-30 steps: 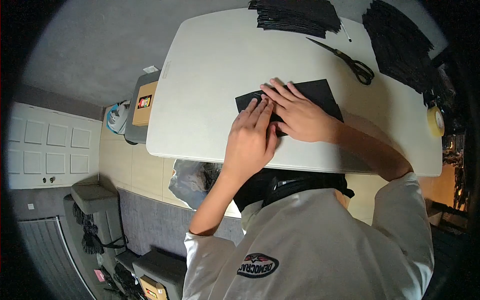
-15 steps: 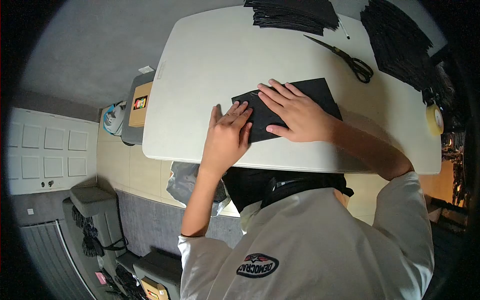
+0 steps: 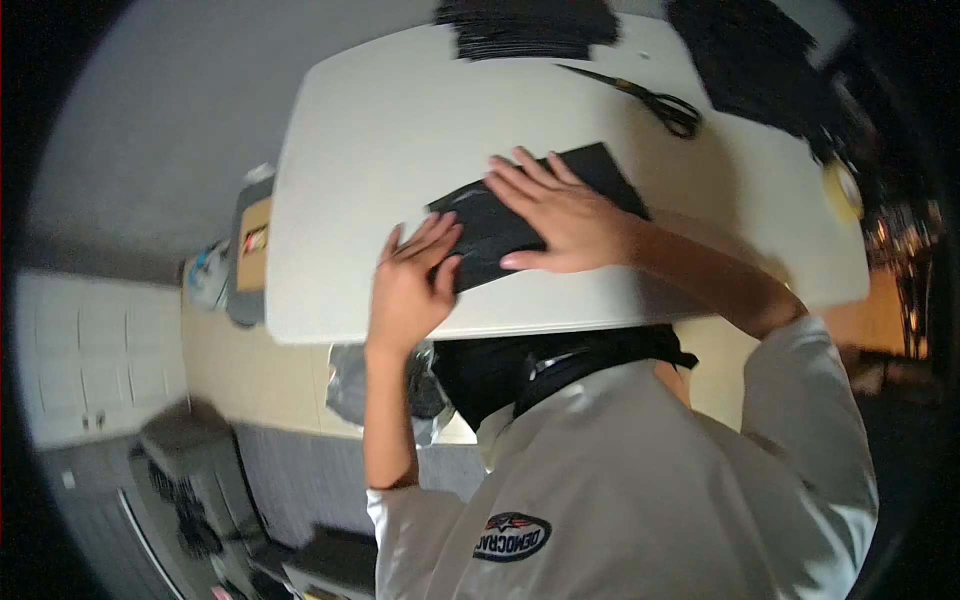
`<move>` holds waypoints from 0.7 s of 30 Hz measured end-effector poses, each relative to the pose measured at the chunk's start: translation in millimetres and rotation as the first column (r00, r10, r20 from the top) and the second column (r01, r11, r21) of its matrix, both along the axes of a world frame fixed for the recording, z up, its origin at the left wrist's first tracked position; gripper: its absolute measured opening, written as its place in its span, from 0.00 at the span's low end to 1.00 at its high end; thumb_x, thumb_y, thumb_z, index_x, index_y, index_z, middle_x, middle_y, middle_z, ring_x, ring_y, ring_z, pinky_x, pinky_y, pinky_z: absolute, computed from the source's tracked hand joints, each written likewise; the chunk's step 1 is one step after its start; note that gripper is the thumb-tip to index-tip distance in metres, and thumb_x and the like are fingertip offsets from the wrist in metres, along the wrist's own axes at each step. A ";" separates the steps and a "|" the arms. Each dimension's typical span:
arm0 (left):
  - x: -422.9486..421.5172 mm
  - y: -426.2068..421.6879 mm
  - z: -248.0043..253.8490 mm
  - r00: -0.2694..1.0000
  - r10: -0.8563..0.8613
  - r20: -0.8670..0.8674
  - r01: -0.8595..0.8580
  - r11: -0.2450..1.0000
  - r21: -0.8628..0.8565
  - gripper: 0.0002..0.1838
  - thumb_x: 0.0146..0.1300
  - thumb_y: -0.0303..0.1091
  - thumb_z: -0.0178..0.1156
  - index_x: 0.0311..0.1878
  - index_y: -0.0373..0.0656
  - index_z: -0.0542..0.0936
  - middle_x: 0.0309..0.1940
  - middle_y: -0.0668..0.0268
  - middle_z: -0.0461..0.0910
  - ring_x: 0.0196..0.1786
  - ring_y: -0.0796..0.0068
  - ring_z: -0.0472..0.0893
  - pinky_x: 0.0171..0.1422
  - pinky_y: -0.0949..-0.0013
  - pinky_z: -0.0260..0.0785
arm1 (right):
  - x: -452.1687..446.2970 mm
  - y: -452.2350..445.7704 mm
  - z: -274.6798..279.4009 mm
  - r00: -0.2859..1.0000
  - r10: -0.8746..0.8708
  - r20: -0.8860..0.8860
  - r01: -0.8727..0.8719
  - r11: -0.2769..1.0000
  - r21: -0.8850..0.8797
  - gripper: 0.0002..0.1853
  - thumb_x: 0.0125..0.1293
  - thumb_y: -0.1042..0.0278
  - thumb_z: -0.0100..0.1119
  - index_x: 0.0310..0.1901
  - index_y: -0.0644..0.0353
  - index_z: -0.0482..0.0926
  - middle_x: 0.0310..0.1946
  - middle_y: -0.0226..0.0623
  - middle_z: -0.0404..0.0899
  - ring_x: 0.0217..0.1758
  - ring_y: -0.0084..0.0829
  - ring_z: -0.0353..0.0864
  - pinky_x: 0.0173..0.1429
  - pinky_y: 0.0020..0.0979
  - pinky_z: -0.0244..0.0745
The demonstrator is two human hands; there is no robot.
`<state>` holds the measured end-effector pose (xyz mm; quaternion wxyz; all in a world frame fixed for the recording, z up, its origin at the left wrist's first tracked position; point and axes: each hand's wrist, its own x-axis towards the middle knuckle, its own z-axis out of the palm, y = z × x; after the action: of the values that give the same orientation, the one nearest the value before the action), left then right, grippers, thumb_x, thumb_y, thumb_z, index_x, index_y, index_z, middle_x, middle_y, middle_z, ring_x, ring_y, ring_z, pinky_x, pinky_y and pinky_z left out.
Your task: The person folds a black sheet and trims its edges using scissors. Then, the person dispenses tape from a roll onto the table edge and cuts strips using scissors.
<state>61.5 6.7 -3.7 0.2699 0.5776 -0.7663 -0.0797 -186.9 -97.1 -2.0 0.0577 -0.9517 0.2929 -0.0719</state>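
Note:
A flat black rectangular piece (image 3: 490, 228), its material hard to make out, lies at a slant on the white table near the front edge. My left hand (image 3: 410, 285) rests on its left end, fingers stretched out over the edge. My right hand (image 3: 572, 222) lies flat across its right half with fingers spread, palm down. Between the two hands the black surface shows faint shiny creases. Beyond my right hand lie black-handled scissors (image 3: 645, 100), blades pointing left.
Stacks of black pieces sit at the table's far edge (image 3: 530, 30) and far right (image 3: 755, 65). A roll of yellowish tape (image 3: 843, 190) stands at the right edge. A cardboard box (image 3: 254, 245) is on a grey seat left of the table (image 3: 350, 130).
The whole view has shifted and tilted, with some blur. My left hand has drawn slightly left towards the end of the black piece. My right hand stays flat on it.

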 end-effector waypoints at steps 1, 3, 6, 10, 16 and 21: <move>-0.2 -0.6 0.1 1.000 -0.001 -0.008 0.001 1.000 0.006 0.19 0.68 0.29 0.61 0.60 0.41 0.87 0.67 0.58 0.83 0.74 0.56 0.78 0.83 0.40 0.57 | -3.1 7.6 6.6 0.997 0.031 0.067 -0.033 0.999 0.030 0.50 0.72 0.38 0.62 0.83 0.64 0.54 0.86 0.52 0.47 0.90 0.56 0.42 0.87 0.64 0.40; -0.9 -1.8 3.1 1.000 -0.008 -0.013 0.009 1.000 0.027 0.19 0.68 0.28 0.60 0.61 0.40 0.86 0.67 0.57 0.83 0.74 0.55 0.77 0.83 0.41 0.56 | -16.7 34.6 25.7 0.962 0.124 0.242 -0.137 0.990 0.037 0.44 0.74 0.44 0.63 0.81 0.61 0.60 0.84 0.53 0.51 0.88 0.56 0.48 0.85 0.64 0.47; -1.7 -2.8 1.3 0.999 -0.003 -0.035 0.004 0.999 0.049 0.19 0.69 0.29 0.60 0.61 0.39 0.86 0.67 0.56 0.83 0.75 0.52 0.77 0.84 0.42 0.55 | -46.4 95.5 32.2 0.750 0.137 0.647 -0.341 0.918 0.201 0.29 0.74 0.58 0.64 0.73 0.58 0.72 0.70 0.50 0.75 0.73 0.48 0.77 0.71 0.49 0.77; -4.7 -0.8 1.2 0.999 0.010 -0.043 -0.007 0.998 0.065 0.17 0.72 0.32 0.58 0.59 0.38 0.87 0.67 0.55 0.83 0.75 0.49 0.76 0.84 0.41 0.54 | -112.0 148.4 42.1 0.830 -0.220 0.512 -0.261 0.657 0.707 0.13 0.74 0.63 0.64 0.52 0.61 0.87 0.41 0.41 0.89 0.44 0.35 0.90 0.48 0.37 0.85; -4.2 -0.6 -2.8 0.995 -0.008 -0.098 0.013 0.998 0.058 0.14 0.71 0.28 0.59 0.56 0.37 0.86 0.64 0.53 0.84 0.75 0.49 0.77 0.85 0.40 0.50 | -225.7 193.9 -2.4 0.382 -0.921 -0.080 0.068 -0.059 0.996 0.15 0.78 0.62 0.55 0.51 0.64 0.84 0.38 0.39 0.86 0.39 0.31 0.87 0.35 0.30 0.79; -6.9 0.4 -4.1 0.990 -0.003 -0.139 0.011 0.998 0.058 0.14 0.73 0.27 0.57 0.57 0.36 0.85 0.66 0.52 0.83 0.76 0.49 0.76 0.86 0.40 0.47 | -274.5 213.1 -34.6 -0.086 -0.995 0.048 0.169 0.033 0.985 0.19 0.78 0.61 0.54 0.63 0.63 0.78 0.54 0.42 0.85 0.48 0.35 0.88 0.42 0.33 0.82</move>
<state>54.6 7.0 -7.7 0.3054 0.5755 -0.7450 -0.1432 -461.4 116.0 -36.6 0.5363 -0.2806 0.6819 -0.4106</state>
